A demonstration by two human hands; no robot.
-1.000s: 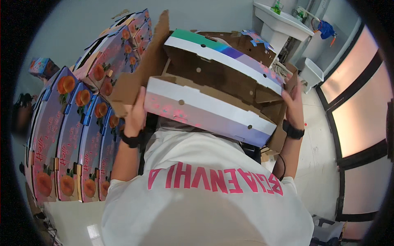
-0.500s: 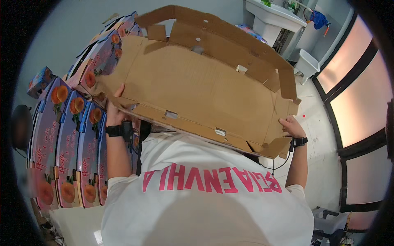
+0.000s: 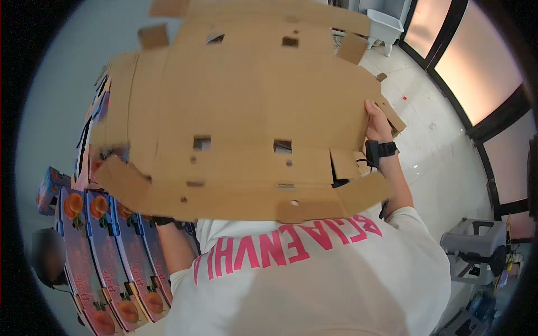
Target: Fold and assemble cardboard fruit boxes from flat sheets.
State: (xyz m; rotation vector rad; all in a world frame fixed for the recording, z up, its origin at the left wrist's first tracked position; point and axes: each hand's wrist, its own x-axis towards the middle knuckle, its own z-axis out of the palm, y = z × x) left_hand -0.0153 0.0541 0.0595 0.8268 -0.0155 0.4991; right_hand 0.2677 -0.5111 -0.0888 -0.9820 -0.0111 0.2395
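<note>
Brown flattened cardboard box (image 3: 241, 112) held up over the white shirt (image 3: 314, 280), right hand (image 3: 378, 120) fingers clamped on its right edge. Left hand hidden behind it, grip unclear. Purple cartons (image 3: 106, 252) lower left, partly covered.

White short-sleeved shirt (image 3: 314, 285) with pink lettering; black wristband (image 3: 382, 150) on right wrist.

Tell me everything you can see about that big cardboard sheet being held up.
The cardboard sheet is a large, flat, unfolded box blank of plain brown corrugated board, with fold lines, small square cut-outs, round holes and tabs along its edges. It is held up, spread wide, nearly filling the view. The right hand grips its right edge; the left hand is hidden behind its lower left part.
</note>
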